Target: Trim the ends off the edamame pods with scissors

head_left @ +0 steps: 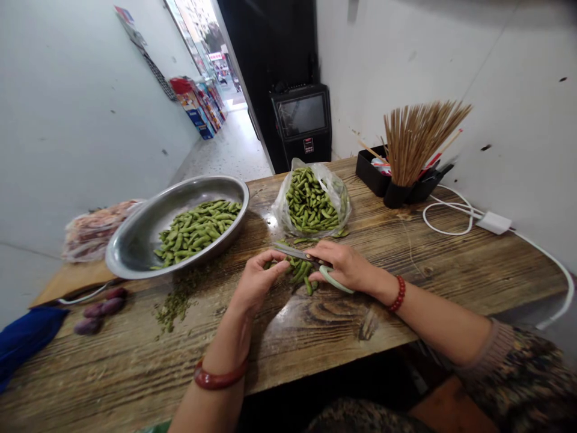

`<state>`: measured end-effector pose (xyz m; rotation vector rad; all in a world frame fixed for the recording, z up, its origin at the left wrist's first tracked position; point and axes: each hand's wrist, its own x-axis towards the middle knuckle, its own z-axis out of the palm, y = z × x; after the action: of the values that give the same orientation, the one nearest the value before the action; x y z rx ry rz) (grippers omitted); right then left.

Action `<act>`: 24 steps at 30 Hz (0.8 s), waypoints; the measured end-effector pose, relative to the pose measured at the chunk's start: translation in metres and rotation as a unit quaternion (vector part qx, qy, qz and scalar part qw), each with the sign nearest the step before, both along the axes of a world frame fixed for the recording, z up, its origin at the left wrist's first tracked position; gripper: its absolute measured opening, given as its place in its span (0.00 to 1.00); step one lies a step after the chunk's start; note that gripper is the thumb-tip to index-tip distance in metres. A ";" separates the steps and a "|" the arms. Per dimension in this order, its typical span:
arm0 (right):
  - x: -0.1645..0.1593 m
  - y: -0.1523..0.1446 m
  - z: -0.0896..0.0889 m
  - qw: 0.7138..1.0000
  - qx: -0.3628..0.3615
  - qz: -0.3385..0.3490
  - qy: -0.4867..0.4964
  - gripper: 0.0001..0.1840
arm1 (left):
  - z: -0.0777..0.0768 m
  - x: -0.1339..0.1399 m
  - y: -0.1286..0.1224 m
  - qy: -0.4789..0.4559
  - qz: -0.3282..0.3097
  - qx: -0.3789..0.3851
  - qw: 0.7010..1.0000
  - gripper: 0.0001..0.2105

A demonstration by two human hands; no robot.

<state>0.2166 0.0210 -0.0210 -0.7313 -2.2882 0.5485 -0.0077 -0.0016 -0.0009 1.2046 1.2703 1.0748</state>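
Note:
My right hand (pixel 340 263) is closed round the green handles of a pair of scissors (pixel 293 250), whose blades point left toward my other hand. My left hand (pixel 262 278) pinches an edamame pod, mostly hidden by the fingers, close to the blades. Under and between both hands lies a small heap of edamame pods (pixel 300 273) on the wooden table. Just behind them stands an open clear plastic bag (pixel 345 207) full of pods. To the left, a wide steel basin (pixel 135 240) holds more pods and sits tilted.
Trimmed green bits (pixel 174 305) lie beside the basin, with several purple bulbs (pixel 106 308) farther left. A bag of pale meat-like food (pixel 97 231) stands behind. At right are a black holder with skewers (pixel 408 150) and a white cable with an adapter (pixel 494 222).

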 end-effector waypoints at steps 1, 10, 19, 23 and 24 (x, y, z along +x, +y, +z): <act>0.000 0.001 -0.001 1.000 0.006 -0.009 0.011 0.25 | 0.000 0.000 0.000 -0.014 0.011 -0.003 1.000 0.08; 0.001 0.005 -0.006 0.998 0.027 -0.044 0.031 0.24 | 0.001 -0.002 0.004 -0.179 0.003 -0.028 0.983 0.13; -0.001 0.000 -0.001 1.000 0.008 -0.027 0.007 0.30 | -0.003 -0.003 0.004 -0.162 0.005 -0.038 0.986 0.12; -0.001 -0.001 0.001 1.000 0.000 -0.015 0.008 0.31 | -0.004 -0.002 0.003 -0.151 0.007 -0.022 0.988 0.11; -0.002 -0.001 0.000 1.000 -0.002 -0.015 0.008 0.31 | -0.004 -0.002 0.003 -0.146 0.008 -0.021 0.989 0.11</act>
<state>0.2151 0.0202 -0.0205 -0.7598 -2.2584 0.5428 -0.0096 0.0015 -0.0046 0.9664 1.0717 1.1832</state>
